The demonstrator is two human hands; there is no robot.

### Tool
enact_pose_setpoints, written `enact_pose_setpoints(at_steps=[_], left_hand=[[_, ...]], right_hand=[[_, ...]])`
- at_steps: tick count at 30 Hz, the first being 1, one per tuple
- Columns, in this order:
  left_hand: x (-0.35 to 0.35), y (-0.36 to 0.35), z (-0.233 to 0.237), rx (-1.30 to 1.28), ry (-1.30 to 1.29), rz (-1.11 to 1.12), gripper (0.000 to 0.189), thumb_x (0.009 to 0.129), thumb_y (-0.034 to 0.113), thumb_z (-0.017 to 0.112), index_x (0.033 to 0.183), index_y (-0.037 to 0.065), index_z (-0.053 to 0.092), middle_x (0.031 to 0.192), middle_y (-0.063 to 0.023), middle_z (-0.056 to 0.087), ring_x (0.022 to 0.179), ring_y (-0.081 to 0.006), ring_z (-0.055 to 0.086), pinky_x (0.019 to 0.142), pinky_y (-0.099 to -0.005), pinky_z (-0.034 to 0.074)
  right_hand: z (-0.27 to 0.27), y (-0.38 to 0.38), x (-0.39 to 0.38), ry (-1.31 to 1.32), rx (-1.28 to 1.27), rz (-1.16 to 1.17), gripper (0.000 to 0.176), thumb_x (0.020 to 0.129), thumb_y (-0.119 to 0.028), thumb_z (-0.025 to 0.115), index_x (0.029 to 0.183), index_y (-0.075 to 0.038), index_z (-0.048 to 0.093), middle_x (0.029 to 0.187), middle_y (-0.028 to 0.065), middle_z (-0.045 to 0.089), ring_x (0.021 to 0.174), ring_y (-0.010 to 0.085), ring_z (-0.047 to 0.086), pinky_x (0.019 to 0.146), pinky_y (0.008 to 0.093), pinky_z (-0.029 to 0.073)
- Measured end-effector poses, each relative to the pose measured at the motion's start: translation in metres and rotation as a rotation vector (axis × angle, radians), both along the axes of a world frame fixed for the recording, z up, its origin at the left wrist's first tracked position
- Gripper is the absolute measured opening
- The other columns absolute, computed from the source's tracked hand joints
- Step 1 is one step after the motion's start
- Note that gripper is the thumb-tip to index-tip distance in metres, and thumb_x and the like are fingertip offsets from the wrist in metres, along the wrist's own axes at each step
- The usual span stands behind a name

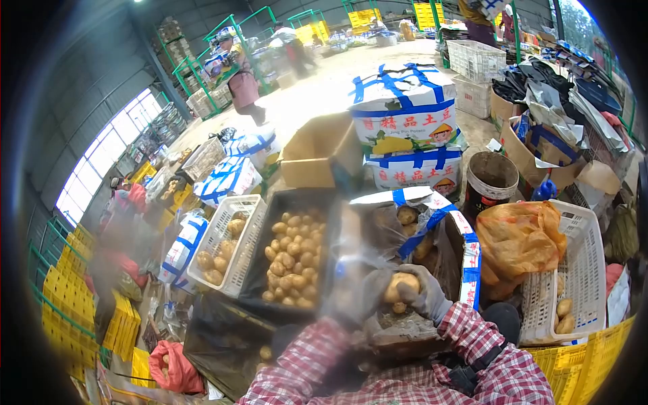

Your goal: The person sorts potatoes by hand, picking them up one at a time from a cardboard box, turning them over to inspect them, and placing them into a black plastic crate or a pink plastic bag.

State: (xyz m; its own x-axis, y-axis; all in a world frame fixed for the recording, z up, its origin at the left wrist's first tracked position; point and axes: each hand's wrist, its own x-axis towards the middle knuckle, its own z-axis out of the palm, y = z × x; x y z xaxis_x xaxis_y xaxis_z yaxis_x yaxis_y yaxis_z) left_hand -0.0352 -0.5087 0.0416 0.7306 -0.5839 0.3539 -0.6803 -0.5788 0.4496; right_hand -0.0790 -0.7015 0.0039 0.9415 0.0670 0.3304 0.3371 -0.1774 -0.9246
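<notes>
Both my hands wear grey gloves and are over the near end of an open potato box [470, 253] edged with blue tape. My right hand [426, 291] is closed round a large potato [401, 287]. On the potato's other side is my left hand [358, 295], its fingers blurred. A smaller potato [399, 308] shows just below the held one. Deeper in the box, more potatoes [407, 215] lie beside a clear plastic liner. Left of my left hand, a dark-lined bin [268, 307] holds a heap of potatoes [293, 256].
A white crate [255, 233] with potatoes stands left of the bin. Stacked potato cartons [405, 128] and an empty cardboard box [307, 172] are ahead. To the right are a bucket [491, 177], an orange mesh bag [520, 243] and another white crate [586, 266]. People [243, 81] stand farther off.
</notes>
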Motion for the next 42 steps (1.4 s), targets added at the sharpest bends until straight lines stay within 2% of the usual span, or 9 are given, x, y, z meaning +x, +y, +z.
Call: enact_pose_setpoints(at_steps=[3, 10, 15, 19, 26, 29, 33, 38, 42], left_hand=[[-0.001, -0.001, -0.003, -0.044, 0.057, 0.011, 0.022, 0.084, 0.014, 0.063, 0.104, 0.006, 0.064, 0.099, -0.0162, 0.062, 0.09, -0.0338, 0.061, 0.08, -0.0415, 0.05], [-0.014, -0.002, 0.02, -0.2, 0.035, 0.09, 0.019, 0.08, 0.009, 0.065, 0.098, 0.005, 0.063, 0.095, -0.0162, 0.061, 0.091, -0.0331, 0.06, 0.08, -0.0422, 0.049], [0.009, 0.014, -0.021, 0.006, 0.028, 0.082, 0.02, 0.075, 0.01, 0.068, 0.094, 0.005, 0.062, 0.092, -0.0165, 0.061, 0.091, -0.0334, 0.06, 0.079, -0.0437, 0.048], [0.013, 0.019, -0.027, 0.116, 0.072, 0.045, 0.022, 0.079, 0.014, 0.068, 0.097, 0.005, 0.062, 0.091, -0.0135, 0.063, 0.086, -0.0298, 0.061, 0.076, -0.0406, 0.05], [0.026, 0.133, -0.016, -0.418, 0.216, 0.34, 0.048, 0.097, 0.046, 0.052, 0.118, 0.004, 0.059, 0.108, -0.0088, 0.066, 0.091, -0.0176, 0.067, 0.065, -0.0274, 0.056], [-0.012, 0.169, 0.035, -1.172, 0.488, 0.65, 0.05, 0.095, 0.047, 0.054, 0.118, 0.002, 0.058, 0.107, -0.0105, 0.066, 0.087, -0.0218, 0.068, 0.066, -0.0295, 0.058], [-0.052, 0.294, -0.055, -1.094, 0.394, 0.919, 0.055, 0.093, 0.046, 0.058, 0.124, 0.001, 0.054, 0.109, -0.0151, 0.066, 0.094, -0.0274, 0.068, 0.066, -0.0387, 0.057], [-0.161, 0.4, -0.191, 0.189, 0.496, 1.391, 0.045, 0.091, 0.042, 0.057, 0.116, 0.004, 0.058, 0.106, -0.0213, 0.066, 0.094, -0.0349, 0.066, 0.081, -0.0432, 0.054], [-0.192, 0.403, -0.231, 0.358, 0.706, 1.509, 0.042, 0.092, 0.039, 0.056, 0.113, 0.003, 0.059, 0.102, -0.0192, 0.067, 0.09, -0.0341, 0.066, 0.08, -0.0425, 0.053]], right_hand=[[0.01, 0.002, -0.004, -0.134, -0.199, -0.004, 0.055, 0.087, -0.042, 0.068, 0.121, 0.0, 0.057, 0.119, 0.0198, 0.058, 0.109, 0.0271, 0.058, 0.096, 0.0376, 0.045], [-0.026, 0.006, 0.015, 0.252, 0.306, 0.099, 0.043, 0.094, -0.032, 0.06, 0.123, -0.001, 0.053, 0.119, 0.0159, 0.057, 0.107, 0.0215, 0.059, 0.092, 0.0335, 0.048], [0.014, 0.006, -0.001, 0.061, -0.036, 0.042, 0.064, 0.082, -0.04, 0.072, 0.13, -0.004, 0.05, 0.121, 0.0141, 0.058, 0.11, 0.0235, 0.059, 0.098, 0.0359, 0.046], [-0.008, 0.001, 0.007, -0.02, -0.051, 0.065, 0.057, 0.091, -0.044, 0.062, 0.13, -0.004, 0.05, 0.12, 0.014, 0.06, 0.102, 0.024, 0.063, 0.09, 0.0352, 0.051], [-0.029, -0.003, 0.021, 0.599, 0.336, 0.053, 0.042, 0.097, -0.041, 0.055, 0.122, -0.007, 0.054, 0.104, 0.0087, 0.061, 0.077, 0.0141, 0.063, 0.065, 0.0282, 0.053], [-0.045, -0.007, 0.021, 0.569, 0.246, 0.074, 0.035, 0.097, -0.035, 0.058, 0.121, -0.009, 0.054, 0.097, 0.0057, 0.06, 0.075, 0.0124, 0.061, 0.064, 0.0271, 0.052], [-0.045, -0.007, 0.017, 0.473, 0.058, 0.106, 0.04, 0.095, -0.038, 0.06, 0.12, -0.006, 0.056, 0.098, 0.0099, 0.064, 0.082, 0.0156, 0.063, 0.073, 0.0298, 0.053], [-0.07, -0.004, 0.02, 0.392, -0.129, 0.087, 0.045, 0.092, -0.042, 0.061, 0.117, -0.004, 0.06, 0.108, 0.0172, 0.066, 0.101, 0.027, 0.065, 0.089, 0.0351, 0.05], [-0.054, -0.004, 0.014, 0.439, -0.225, 0.096, 0.046, 0.092, -0.043, 0.059, 0.116, -0.004, 0.061, 0.11, 0.019, 0.066, 0.106, 0.0305, 0.063, 0.092, 0.0368, 0.048]])
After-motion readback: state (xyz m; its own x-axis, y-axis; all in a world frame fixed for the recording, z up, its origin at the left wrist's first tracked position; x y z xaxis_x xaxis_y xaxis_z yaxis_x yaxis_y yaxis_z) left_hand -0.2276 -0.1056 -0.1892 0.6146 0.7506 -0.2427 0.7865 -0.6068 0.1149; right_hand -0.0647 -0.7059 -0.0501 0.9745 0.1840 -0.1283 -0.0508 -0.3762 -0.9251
